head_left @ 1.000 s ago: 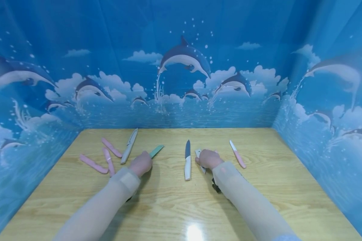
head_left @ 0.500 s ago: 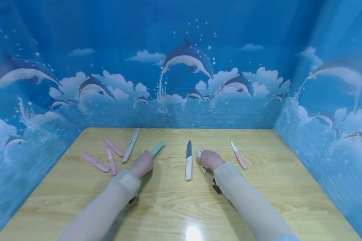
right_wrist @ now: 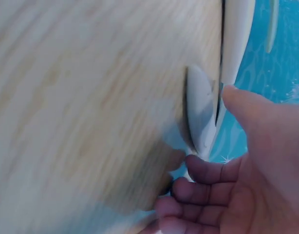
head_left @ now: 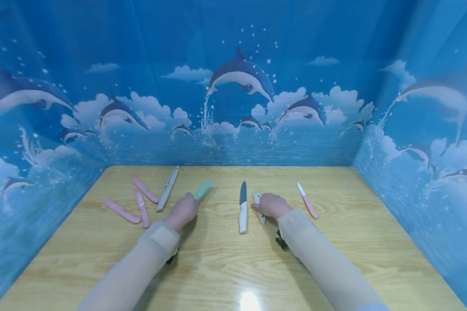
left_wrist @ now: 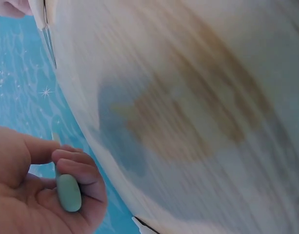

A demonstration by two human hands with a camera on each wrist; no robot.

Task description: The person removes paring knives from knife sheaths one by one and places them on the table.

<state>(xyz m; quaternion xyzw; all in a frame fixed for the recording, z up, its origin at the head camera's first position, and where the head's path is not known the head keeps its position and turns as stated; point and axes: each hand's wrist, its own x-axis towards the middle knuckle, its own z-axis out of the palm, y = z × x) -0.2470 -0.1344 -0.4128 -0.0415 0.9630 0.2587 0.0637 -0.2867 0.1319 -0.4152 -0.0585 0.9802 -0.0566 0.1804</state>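
My left hand [head_left: 183,210] grips a mint-green knife [head_left: 203,189] left of the table's middle, its far end pointing away to the right. The rounded butt of its handle [left_wrist: 69,193] shows between curled fingers in the left wrist view. My right hand [head_left: 271,205] is over a white knife sheath [head_left: 257,198], partly hiding it. In the right wrist view the thumb is extended and apart from the sheath [right_wrist: 200,107], while loosely bent fingers lie at its end; whether they touch it is unclear. Between the hands lies a white-handled knife [head_left: 243,216] with a dark blade.
A pink-handled knife [head_left: 309,206] lies to the right. On the left are a long light-grey sheath [head_left: 167,190] and three pink pieces, including a pink sheath [head_left: 121,211]. Blue dolphin-print curtains [head_left: 233,142] border the wooden table [head_left: 218,268] at the back and sides.
The green knife has turned slightly, with its far end moving away. My right thumb has spread out from the white sheath. Other things lie where they were.
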